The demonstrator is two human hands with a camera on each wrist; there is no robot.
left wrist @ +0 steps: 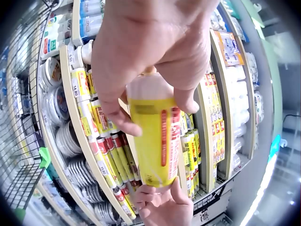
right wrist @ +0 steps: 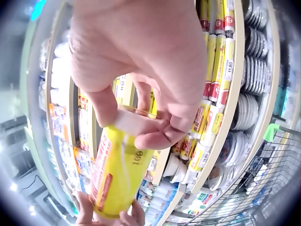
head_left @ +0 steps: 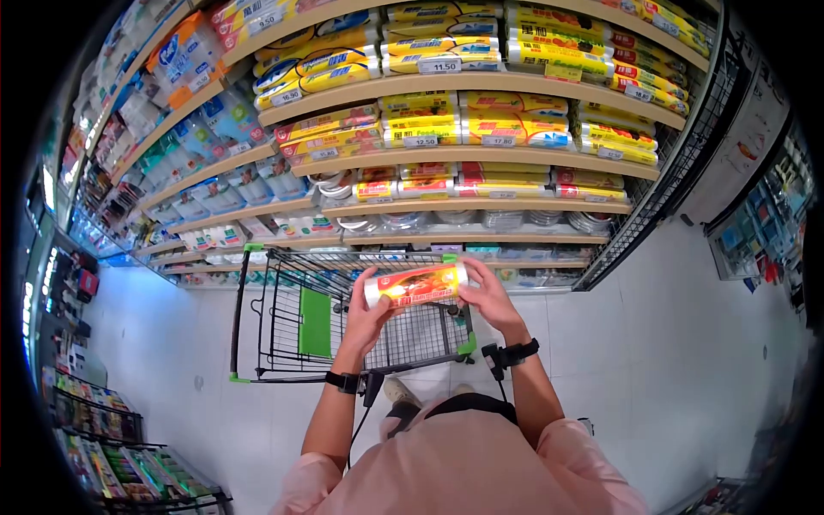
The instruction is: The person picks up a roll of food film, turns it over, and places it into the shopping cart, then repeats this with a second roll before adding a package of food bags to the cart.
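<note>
In the head view, a yellow-and-red roll (head_left: 418, 285) lies level, held up above the shopping cart (head_left: 315, 322), toward the cart's two o'clock. The left hand (head_left: 367, 313) grips the roll's nine o'clock end, thumb and fingers pinching it from opposite sides. The right hand (head_left: 491, 300) has the three o'clock end, its fingers curled around the white tip. From the roll, shelves (head_left: 481, 81) stand at twelve o'clock, stacked with similar packaged rolls (head_left: 421, 129); a pale shirt (head_left: 481, 468) is at six.
</note>
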